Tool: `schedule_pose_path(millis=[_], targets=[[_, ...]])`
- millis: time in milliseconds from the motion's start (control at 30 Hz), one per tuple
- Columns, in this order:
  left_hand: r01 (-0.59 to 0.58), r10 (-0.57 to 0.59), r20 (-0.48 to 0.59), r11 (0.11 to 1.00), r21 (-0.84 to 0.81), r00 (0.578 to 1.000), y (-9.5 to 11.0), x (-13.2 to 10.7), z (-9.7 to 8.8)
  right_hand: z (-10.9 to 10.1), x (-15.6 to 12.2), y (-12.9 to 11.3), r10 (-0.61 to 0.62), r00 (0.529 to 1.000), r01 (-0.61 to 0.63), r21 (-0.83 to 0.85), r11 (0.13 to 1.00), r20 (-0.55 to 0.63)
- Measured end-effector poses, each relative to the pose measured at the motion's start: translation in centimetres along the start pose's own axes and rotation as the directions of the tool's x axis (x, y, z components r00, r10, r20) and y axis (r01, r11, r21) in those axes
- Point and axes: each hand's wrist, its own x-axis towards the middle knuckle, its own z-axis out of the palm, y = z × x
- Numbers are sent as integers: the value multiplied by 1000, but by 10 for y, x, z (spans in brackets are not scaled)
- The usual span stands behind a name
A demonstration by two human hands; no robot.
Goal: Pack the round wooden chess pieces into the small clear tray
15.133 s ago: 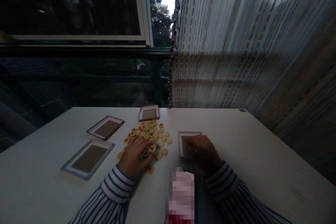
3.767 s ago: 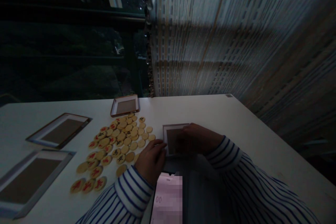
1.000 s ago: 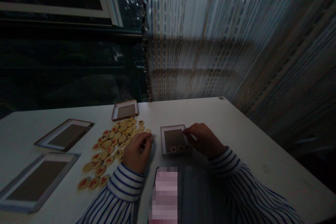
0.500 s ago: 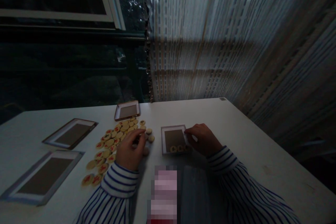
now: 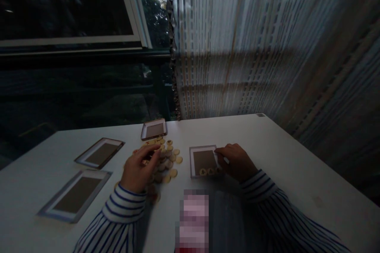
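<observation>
Many round wooden xiangqi pieces [image 5: 173, 172] lie in a loose pile, some with red or black characters. My left hand [image 5: 139, 169] is over the pile, its fingers loosely bent and the thumb apart from them; no piece shows in its grasp. To the right stands a shallow clear-rimmed tray [image 5: 204, 159] with a grey-brown bottom. A few xiangqi pieces [image 5: 203, 172] sit in a row along its near edge. My right hand [image 5: 236, 162] pinches the tray's right rim between thumb and forefinger.
Two similar trays, one dark-rimmed [image 5: 102, 152] and one pale-rimmed [image 5: 77, 195], lie at the left. Another small tray [image 5: 154, 129] is behind the pile. A transparent box-like thing [image 5: 228, 221] is at the white table's near edge. A string curtain [image 5: 219, 47] hangs beyond.
My left hand has moved left and back over the pile, and pieces at its right edge are spread out. The right hand stays at the tray. The view has turned slightly left.
</observation>
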Motion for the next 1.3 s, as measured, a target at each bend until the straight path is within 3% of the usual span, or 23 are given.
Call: schedule_pose_path(millis=[200, 400, 600, 767, 933, 1067, 1300], targets=[[49, -48, -10, 999, 23, 999, -28, -7, -13, 3, -1, 2, 3, 1000, -3, 3, 1000, 5], [-17, 20, -40, 997, 77, 999, -43, -15, -19, 3, 1, 0, 69, 998, -70, 75, 995, 5], [-73, 64, 71, 989, 131, 995, -59, -16, -24, -3, 10, -14, 110, 994, -101, 234, 967, -25], [-160, 128, 219, 978, 136, 967, -70, -13, -28, -7, 29, -39, 52, 999, -54, 243, 969, 15], [-202, 148, 289, 965, 169, 946, -77, -14, -27, -6, 54, -70, -100, 994, 87, 239, 967, 46], [-246, 153, 399, 950, 194, 904, -79, -17, -25, -2, 68, -92, -195, 976, 167, 249, 954, 94], [-270, 135, 468, 933, 236, 873, -79, -22, -19, 8, 67, -105, -253, 946, 204, 234, 951, 201]])
